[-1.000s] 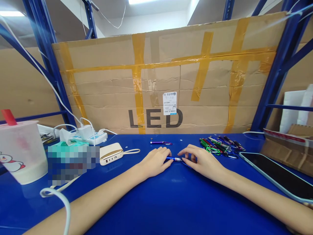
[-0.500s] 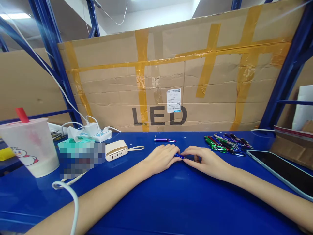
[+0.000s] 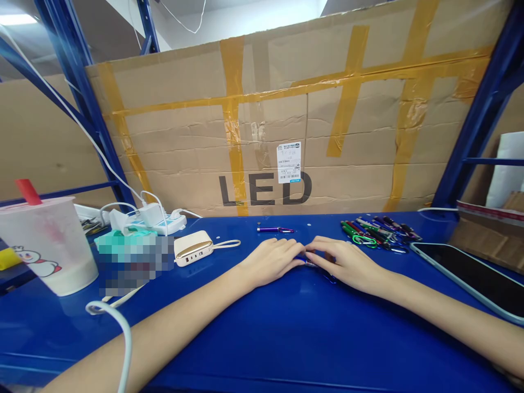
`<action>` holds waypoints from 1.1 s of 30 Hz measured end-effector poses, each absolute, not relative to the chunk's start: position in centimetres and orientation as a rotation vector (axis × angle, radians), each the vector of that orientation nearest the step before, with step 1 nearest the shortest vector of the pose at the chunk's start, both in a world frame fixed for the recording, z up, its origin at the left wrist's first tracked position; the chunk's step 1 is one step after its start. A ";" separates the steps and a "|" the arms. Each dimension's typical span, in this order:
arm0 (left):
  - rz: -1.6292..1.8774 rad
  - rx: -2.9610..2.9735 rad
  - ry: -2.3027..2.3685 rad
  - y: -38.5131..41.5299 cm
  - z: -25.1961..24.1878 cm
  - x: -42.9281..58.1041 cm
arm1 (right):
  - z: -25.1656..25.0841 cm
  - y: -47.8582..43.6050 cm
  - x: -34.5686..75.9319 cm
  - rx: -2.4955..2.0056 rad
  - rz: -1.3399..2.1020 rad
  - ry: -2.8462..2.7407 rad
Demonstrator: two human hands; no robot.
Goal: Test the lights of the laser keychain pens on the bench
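Head view: the left hand (image 3: 270, 262) and right hand (image 3: 344, 265) meet, fingers curled inward and pinching a slim blue pen (image 3: 311, 263), mostly hidden by the fingertips. Beyond that pen lies a purple pen (image 3: 275, 230); a heap of assorted pens (image 3: 379, 234) sits further right, a white power bank (image 3: 193, 247) further left.

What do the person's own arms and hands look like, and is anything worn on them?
The left forearm and right forearm are bare, with no sleeves. The left hand and right hand are ungloved. I can see no watch, ring, bracelet, cable or marking on them.
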State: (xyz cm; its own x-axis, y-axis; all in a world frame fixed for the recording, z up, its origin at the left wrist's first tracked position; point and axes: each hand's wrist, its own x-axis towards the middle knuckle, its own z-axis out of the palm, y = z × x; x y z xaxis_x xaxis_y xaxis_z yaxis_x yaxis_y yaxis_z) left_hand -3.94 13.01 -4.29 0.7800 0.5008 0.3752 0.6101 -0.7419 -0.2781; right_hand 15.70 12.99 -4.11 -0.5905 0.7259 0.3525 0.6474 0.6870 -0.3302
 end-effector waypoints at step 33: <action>-0.593 -2.531 -0.894 13.5 -4.5 -4.3 | -4.1 12.8 15.7 -1.131 0.557 -2.293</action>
